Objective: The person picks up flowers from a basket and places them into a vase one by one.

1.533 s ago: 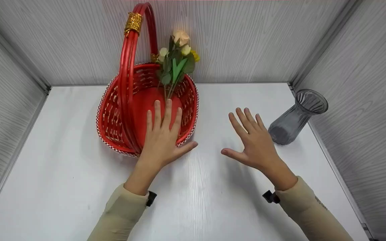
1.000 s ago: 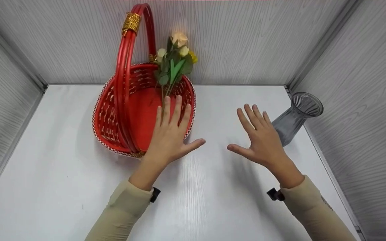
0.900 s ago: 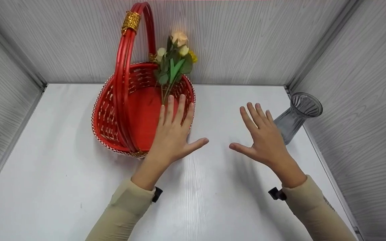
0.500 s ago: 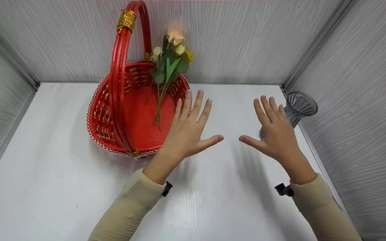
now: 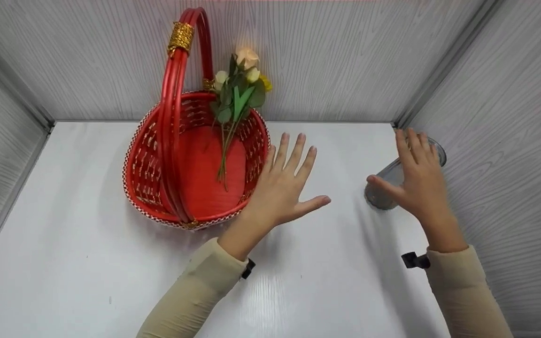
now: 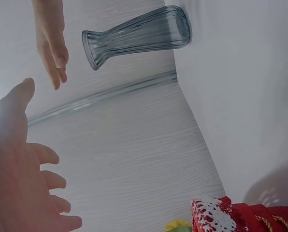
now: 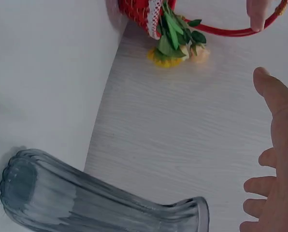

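My left hand hovers with spread fingers by the right rim of a red wicker basket, holding nothing. Inside the basket leans a bunch of flowers, with peach, cream and yellow blooms above the rim and stems reaching the basket's floor. My right hand, fingers straight and thumb out, is in front of a grey ribbed glass vase and hides part of it in the head view. The right wrist view shows the vase upright on the table and apart from that hand.
A white table carries everything. Grey wood-patterned walls enclose it at the back and both sides. The basket's tall handle arches up with gold wrapping. The vase stands near the table's right edge.
Both hands have moved right, the left away from over the basket and the right in front of the vase. More of the flower stems shows. Basket, flowers and vase stay in place.
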The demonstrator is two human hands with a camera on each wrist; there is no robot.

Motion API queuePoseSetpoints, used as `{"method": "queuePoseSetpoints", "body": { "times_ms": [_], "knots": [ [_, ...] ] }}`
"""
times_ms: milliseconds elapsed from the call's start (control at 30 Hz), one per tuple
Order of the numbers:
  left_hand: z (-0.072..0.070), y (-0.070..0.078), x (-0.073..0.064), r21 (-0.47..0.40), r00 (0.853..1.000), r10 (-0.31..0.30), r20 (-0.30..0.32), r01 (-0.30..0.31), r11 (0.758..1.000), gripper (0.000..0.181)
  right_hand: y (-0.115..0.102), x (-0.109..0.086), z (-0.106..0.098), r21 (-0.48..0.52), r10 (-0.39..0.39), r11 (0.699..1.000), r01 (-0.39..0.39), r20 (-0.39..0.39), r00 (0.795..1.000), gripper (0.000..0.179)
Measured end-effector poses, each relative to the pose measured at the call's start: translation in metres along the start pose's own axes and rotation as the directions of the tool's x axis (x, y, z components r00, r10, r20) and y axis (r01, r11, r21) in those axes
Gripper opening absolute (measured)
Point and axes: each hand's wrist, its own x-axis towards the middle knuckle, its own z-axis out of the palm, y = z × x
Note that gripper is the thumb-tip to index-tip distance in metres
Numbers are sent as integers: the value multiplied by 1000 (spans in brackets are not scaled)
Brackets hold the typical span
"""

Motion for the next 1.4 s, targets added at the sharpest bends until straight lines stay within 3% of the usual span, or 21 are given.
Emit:
{"method": "queuePoseSetpoints", "body": {
  "times_ms": [200,367,567,700,867,1067,1267,1400],
  "knots": [
    [-3,-4,14,-10,1000,8,24,-7,1000,97,25,8,-3,0,138,990,-139,77,987,108],
    [-8,2,36,-17,998,57,26,-57,998,97,40,12,-6,11,213,977,-215,101,972,111],
    [-1,33,69,4,985,155,80,-156,988,97,57,1,-6,-8,293,955,-296,146,945,117],
    [-1,46,90,17,975,189,114,-192,981,96,62,5,-10,-5,346,937,-349,155,925,121],
    [1,50,111,11,972,211,102,-213,977,93,63,15,-6,9,360,930,-368,182,915,122],
    [5,51,126,9,979,174,110,-176,984,91,67,21,-1,8,359,928,-374,255,898,124],
    [18,61,141,31,978,163,132,-168,985,91,75,17,-1,15,361,925,-380,283,889,125],
    [28,73,148,41,975,169,147,-177,983,92,83,9,-7,2,385,914,-405,304,871,127]
  ]
}}
